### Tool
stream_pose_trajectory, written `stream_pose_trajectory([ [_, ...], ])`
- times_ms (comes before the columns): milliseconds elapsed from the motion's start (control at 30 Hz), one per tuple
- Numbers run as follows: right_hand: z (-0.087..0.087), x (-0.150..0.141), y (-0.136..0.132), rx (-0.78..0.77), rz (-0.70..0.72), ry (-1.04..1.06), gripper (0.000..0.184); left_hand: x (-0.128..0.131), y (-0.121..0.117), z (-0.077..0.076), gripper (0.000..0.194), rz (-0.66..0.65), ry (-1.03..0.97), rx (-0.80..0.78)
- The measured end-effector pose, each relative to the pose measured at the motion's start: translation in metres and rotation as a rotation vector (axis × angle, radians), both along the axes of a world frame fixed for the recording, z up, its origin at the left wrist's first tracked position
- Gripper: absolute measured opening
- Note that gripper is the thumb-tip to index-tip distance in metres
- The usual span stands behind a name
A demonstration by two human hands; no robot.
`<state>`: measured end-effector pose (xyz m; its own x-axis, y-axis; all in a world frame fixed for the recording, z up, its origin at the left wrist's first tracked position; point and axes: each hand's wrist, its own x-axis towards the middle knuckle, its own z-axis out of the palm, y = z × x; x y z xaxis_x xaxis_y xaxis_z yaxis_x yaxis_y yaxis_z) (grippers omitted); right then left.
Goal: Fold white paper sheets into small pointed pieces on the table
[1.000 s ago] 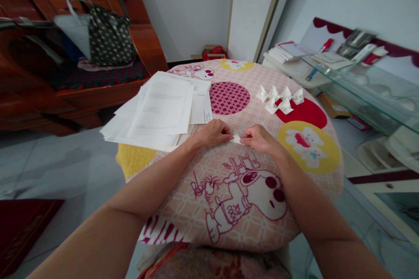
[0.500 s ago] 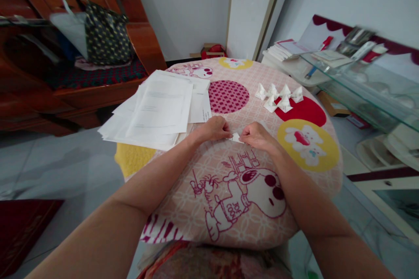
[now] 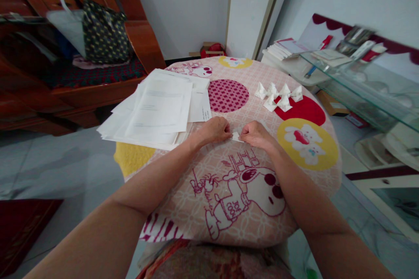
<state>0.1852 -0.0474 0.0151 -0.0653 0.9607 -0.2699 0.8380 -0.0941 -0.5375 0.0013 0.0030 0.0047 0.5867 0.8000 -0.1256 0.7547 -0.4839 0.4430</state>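
Presently, a small folded paper (image 3: 236, 137) lies on the patterned tablecloth (image 3: 183, 209), between the two hands, near the middle of the round table. Left hand (image 3: 214, 130): fingers curled, pinching the left end of the piece. Right hand (image 3: 257, 134): likewise curled, pinching the right end. Fingertips hide both ends; only the pale middle shows, fold details too small to read.

Surroundings: a stack of printed sheets (image 3: 157, 109) sits just beyond the left forearm, edges uneven; the forearm and wrist cover part of its near right corner. Six folded paper pieces (image 3: 284, 103) stand in a cluster farther off to the right, peaks upward, partly over a red circle of the cloth. Beyond the table's right edge, a glass shelf (image 3: 363, 89) and a pile of booklets (image 3: 284, 49). Left, a wooden bench (image 3: 98, 91) bearing a dark patterned bag (image 3: 104, 32) beside a pale bag (image 3: 70, 28).
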Motion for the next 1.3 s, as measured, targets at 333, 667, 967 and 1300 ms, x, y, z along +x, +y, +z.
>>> stream_pose_trajectory([
  [333,0.001,-0.005,0.004,0.021,-0.019,-0.099,0.029,0.002,0.003,-0.004,0.019,0.017,0.082,0.026],
  [667,0.003,-0.002,0.002,-0.027,0.0,-0.033,0.01,0.001,0.001,-0.001,0.018,-0.001,0.074,0.025],
  [967,0.005,0.011,0.003,-0.199,-0.056,0.24,0.01,0.001,0.0,0.0,0.014,0.031,0.01,-0.01],
  [1300,0.004,-0.004,-0.004,0.059,-0.009,-0.009,0.021,-0.003,-0.004,-0.003,0.012,0.034,-0.148,-0.099],
])
